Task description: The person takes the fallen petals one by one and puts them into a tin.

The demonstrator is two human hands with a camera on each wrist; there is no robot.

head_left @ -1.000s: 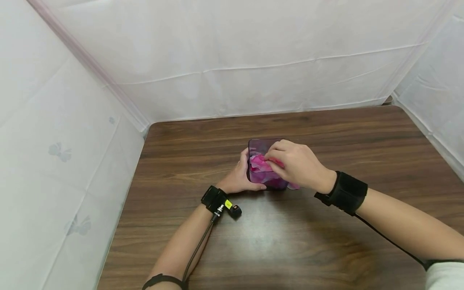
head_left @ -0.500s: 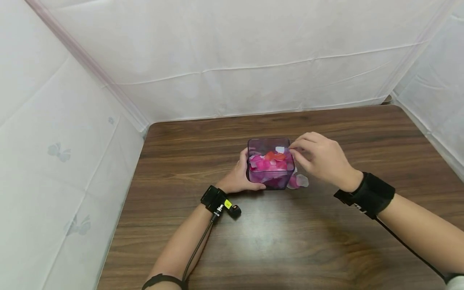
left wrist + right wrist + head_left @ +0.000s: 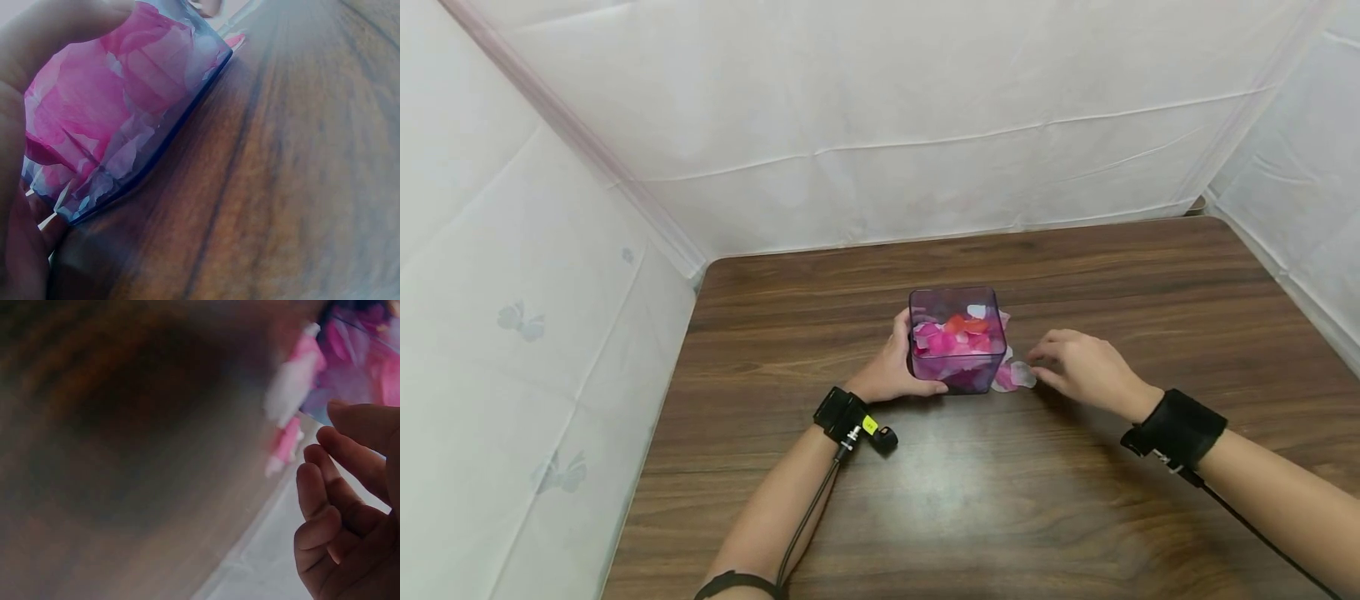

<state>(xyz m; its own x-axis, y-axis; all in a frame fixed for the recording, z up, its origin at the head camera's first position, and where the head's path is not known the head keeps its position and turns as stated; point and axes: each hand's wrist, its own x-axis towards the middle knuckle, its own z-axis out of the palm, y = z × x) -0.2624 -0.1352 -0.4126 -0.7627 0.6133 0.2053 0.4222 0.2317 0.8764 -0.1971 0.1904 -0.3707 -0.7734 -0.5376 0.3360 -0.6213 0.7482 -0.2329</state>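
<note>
A see-through purple square box (image 3: 966, 381) stands on the wooden table, part filled with pink, red and white flower petals (image 3: 957, 340). My left hand (image 3: 891, 371) holds its left side, thumb along the near wall and fingers round the far part. In the left wrist view, pink petals (image 3: 87, 94) press against the clear wall under the thumb. Several pink and white loose petals (image 3: 1015, 377) lie against the box's right side. Just right of them is my right hand (image 3: 1086, 372), its fingers loosely bent with nothing between them in the right wrist view.
The brown wood-grain table (image 3: 940, 517) reaches up to white sheet walls (image 3: 865, 192) at the back and both sides. Each wrist wears a black strap with a cable, such as the left strap (image 3: 840, 410).
My right hand has moved from over the box out to the right, then down beside the loose petals. My left hand keeps its hold and the box has stayed in place.
</note>
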